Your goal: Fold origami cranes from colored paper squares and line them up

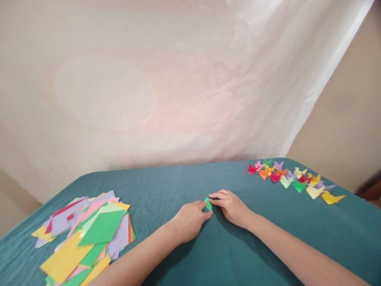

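A person's two bare forearms reach from the near edge over a table covered in a teal cloth (178,182), with a creased white sheet (178,79) hanging behind it.

Near the middle of the table, the left hand (190,220) and the right hand (230,206) meet around a small green folded paper (208,203). Both hands are curled narrow, knuckles up. The left thumb and fingertips pinch the near left side of the piece, and the right fingertips press on its far right side. The paper sits low between them, at or just above the cloth; its exact shape is too small to tell.

At the far right, well apart from the hands, lies a loose row of small folded paper figures (294,178) in red, pink, orange, green, lilac and yellow, some touching one another. They look finished, so a good share of the folding appears done.

At the near left, also well apart, a spread pile of flat coloured sheets (89,234) overlaps untidily, with green and yellow on top. Judging by its bulk, many sheets remain unfolded, and the green piece in hand seems partway through its folds
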### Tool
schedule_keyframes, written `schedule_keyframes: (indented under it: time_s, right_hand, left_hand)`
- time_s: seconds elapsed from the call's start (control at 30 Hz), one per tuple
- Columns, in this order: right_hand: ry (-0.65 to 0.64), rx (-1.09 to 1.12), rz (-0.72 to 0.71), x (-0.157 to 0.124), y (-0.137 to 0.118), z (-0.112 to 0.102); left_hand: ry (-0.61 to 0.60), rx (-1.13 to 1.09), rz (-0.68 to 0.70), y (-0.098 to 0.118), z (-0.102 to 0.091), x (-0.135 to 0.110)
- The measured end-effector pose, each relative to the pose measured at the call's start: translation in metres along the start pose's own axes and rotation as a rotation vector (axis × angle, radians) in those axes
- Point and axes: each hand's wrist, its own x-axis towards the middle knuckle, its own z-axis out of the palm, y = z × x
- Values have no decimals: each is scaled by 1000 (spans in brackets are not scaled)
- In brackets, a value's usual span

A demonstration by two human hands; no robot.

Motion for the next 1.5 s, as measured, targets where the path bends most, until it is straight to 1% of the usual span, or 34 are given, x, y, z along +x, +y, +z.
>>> schedule_keyframes:
  time_s: [0.2, 0.3, 0.4, 0.53, 0.83, 1.03, 1.17, 1.33, 1.5]
  right_hand:
    - [92, 6, 50, -3, 2, 6]
    - [122, 6, 57, -4, 5, 7]
    - [123, 9, 49, -4, 5, 5]
    - [122, 23, 46, -4, 4, 4]
    - [122, 125, 64, -3, 3, 5]
    - [132, 257, 110, -1, -3, 2]
    - [140, 311, 102, 0, -7, 2]
    - [121, 249, 50, 1, -10, 3]
    - [58, 149, 30, 1, -15, 2]
  left_hand:
    - [-11, -6, -30, 4, -3, -1]
    - [-22, -4, -14, 3, -4, -2]
    - [-41, -7, 11, 1, -6, -4]
    - [-32, -28, 15, -1, -7, -7]
    - [1, -61, 7, -6, 1, -4]
    - [15, -58, -30, -5, -4, -4]
    - [-1, -76, -13, -9, -7, -5]
    - [-9, -100, 24, -14, -10, -7]
    - [-48, -158, 39, -16, -14, -9]
